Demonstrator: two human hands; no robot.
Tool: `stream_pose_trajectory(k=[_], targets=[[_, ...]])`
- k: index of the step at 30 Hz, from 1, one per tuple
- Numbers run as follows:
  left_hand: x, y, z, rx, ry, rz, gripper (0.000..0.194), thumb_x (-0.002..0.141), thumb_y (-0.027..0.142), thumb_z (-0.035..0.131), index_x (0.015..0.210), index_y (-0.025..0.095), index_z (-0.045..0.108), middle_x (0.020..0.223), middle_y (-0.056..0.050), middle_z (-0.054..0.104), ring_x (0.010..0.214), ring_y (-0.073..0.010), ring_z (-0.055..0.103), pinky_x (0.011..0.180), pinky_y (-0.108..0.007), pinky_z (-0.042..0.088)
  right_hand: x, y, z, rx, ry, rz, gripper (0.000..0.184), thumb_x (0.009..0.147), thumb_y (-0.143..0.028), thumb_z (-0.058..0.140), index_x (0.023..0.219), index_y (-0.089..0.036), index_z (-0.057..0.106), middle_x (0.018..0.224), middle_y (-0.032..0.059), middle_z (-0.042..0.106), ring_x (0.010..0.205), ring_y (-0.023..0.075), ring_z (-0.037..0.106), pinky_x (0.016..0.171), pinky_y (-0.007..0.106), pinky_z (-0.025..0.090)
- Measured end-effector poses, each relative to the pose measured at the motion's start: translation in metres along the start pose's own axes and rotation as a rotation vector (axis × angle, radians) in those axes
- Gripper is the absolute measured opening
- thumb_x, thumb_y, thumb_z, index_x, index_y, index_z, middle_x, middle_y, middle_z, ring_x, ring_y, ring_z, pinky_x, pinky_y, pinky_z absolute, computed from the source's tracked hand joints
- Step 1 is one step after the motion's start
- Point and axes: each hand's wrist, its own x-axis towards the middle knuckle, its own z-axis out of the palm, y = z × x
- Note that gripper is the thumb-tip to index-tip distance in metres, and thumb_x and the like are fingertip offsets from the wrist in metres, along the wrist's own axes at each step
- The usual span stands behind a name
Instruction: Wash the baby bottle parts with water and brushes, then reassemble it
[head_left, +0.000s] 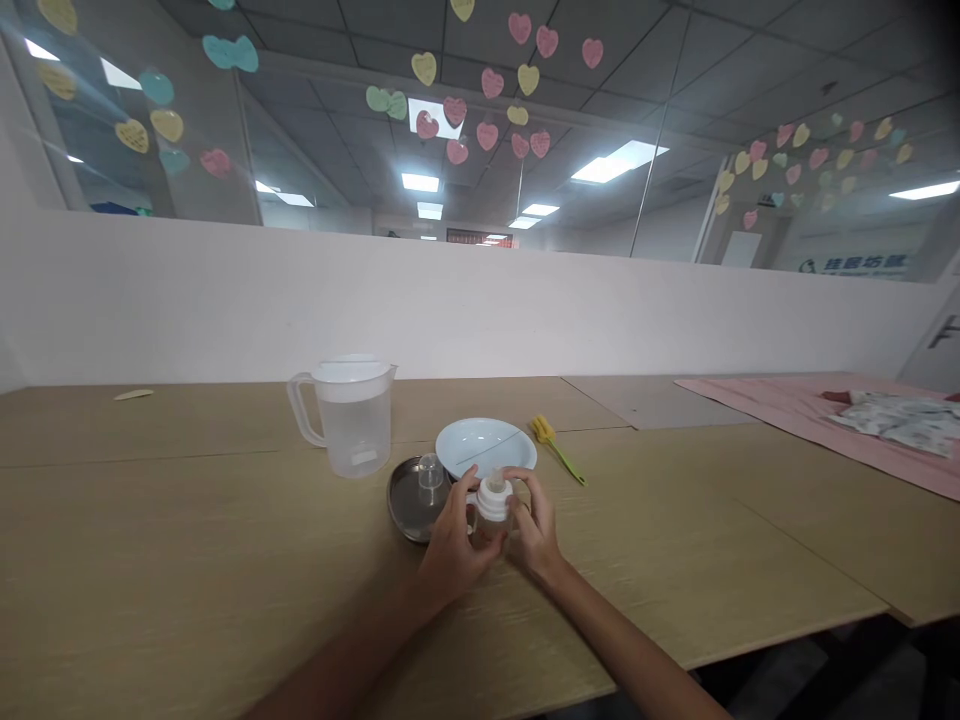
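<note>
A baby bottle (493,508) with a white collar, a clear teat on top and side handles is held upright between both hands, just in front of a white bowl (486,440). My left hand (459,535) grips its left side, fingers curled round the handle. Closed on its right side is my right hand (536,520), with fingertips at the collar. Left of the bottle lies a metal tray (409,500), and a clear bottle cap (430,476) stands in it. Part of the tray's right side is hidden behind my left hand.
A clear plastic pitcher (354,420) with a white lid stands at the back left. A yellow-headed brush with a green handle (559,452) lies right of the bowl. Pink cloth (795,400) with a patterned garment (904,418) covers the far right. The table's front edge is at lower right.
</note>
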Motion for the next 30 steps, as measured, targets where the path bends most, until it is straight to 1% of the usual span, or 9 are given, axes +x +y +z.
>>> stream_pose_trajectory(k=[5,11,14,16,18,20,23,25,30], targets=[[-0.001,0.002,0.0,0.014,0.028,-0.002,0.066,0.073,0.02,0.059,0.13,0.019,0.025,0.122,-0.013,0.044,0.108,-0.0223,0.05,0.087,-0.035,0.048,0.001,-0.001,0.001,-0.035,0.027,-0.022,0.019,0.084,-0.034,0.047,0.095,-0.019,0.052,0.092,0.0046,0.056,0.09,0.0175,0.054,0.078,0.03,0.044],[-0.002,0.004,0.001,0.038,0.125,0.023,0.042,0.07,0.022,0.061,0.106,0.019,0.038,0.118,-0.013,0.04,0.11,-0.0237,0.046,0.082,-0.034,0.05,0.001,-0.009,-0.006,-0.211,0.068,-0.198,0.013,0.084,-0.026,0.043,0.081,-0.019,0.053,0.079,0.0029,0.054,0.079,0.0166,0.05,0.073,0.031,0.04],[-0.001,0.001,0.001,0.044,0.124,0.002,0.041,0.069,0.021,0.062,0.102,0.019,0.038,0.116,-0.013,0.04,0.107,-0.0232,0.049,0.081,-0.036,0.05,-0.001,-0.016,-0.006,-0.315,0.047,-0.297,0.011,0.082,-0.022,0.046,0.08,-0.019,0.056,0.082,0.0038,0.053,0.082,0.0176,0.05,0.075,0.033,0.039],[0.001,0.0,0.0,0.04,0.104,0.004,0.042,0.068,0.02,0.062,0.104,0.019,0.039,0.115,-0.013,0.04,0.109,-0.0242,0.048,0.081,-0.036,0.05,-0.001,-0.018,-0.005,-0.332,0.042,-0.32,0.01,0.08,-0.02,0.047,0.082,-0.019,0.057,0.087,0.0053,0.052,0.087,0.0186,0.05,0.078,0.035,0.04],[0.002,-0.001,-0.001,0.041,0.092,0.012,0.044,0.067,0.02,0.062,0.105,0.018,0.04,0.116,-0.013,0.04,0.111,-0.0252,0.047,0.081,-0.036,0.05,-0.001,-0.018,-0.004,-0.301,0.061,-0.282,0.012,0.08,-0.02,0.048,0.086,-0.019,0.057,0.095,0.0071,0.051,0.095,0.0198,0.05,0.083,0.036,0.041],[0.003,-0.001,-0.002,0.05,0.088,0.013,0.046,0.067,0.02,0.063,0.106,0.018,0.041,0.117,-0.013,0.04,0.111,-0.0256,0.047,0.082,-0.036,0.05,0.0,-0.016,-0.003,-0.231,0.069,-0.187,0.018,0.082,-0.022,0.046,0.097,-0.02,0.055,0.105,0.0082,0.051,0.103,0.0204,0.049,0.088,0.037,0.04],[0.004,0.0,-0.003,0.062,0.084,0.003,0.046,0.065,0.021,0.064,0.106,0.019,0.043,0.118,-0.013,0.043,0.109,-0.0257,0.049,0.081,-0.036,0.05,0.002,-0.014,-0.001,-0.096,0.003,-0.009,0.028,0.085,-0.027,0.043,0.112,-0.021,0.048,0.111,0.0081,0.052,0.105,0.0196,0.049,0.09,0.036,0.041],[0.005,0.001,-0.004,0.06,0.084,-0.002,0.046,0.065,0.02,0.065,0.106,0.019,0.044,0.117,-0.013,0.046,0.109,-0.0257,0.049,0.082,-0.037,0.049,0.003,-0.012,-0.001,-0.026,-0.038,0.062,0.032,0.085,-0.028,0.044,0.116,-0.021,0.045,0.11,0.0076,0.053,0.104,0.0189,0.051,0.088,0.034,0.042],[0.009,0.003,-0.009,-0.011,0.005,-0.051,0.056,0.065,0.021,0.065,0.116,0.019,0.042,0.115,-0.011,0.053,0.106,-0.0232,0.052,0.085,-0.035,0.047,0.009,-0.011,-0.001,-0.034,-0.116,0.049,0.033,0.08,-0.031,0.05,0.112,-0.02,0.052,0.102,0.0066,0.052,0.099,0.0198,0.051,0.086,0.033,0.043]])
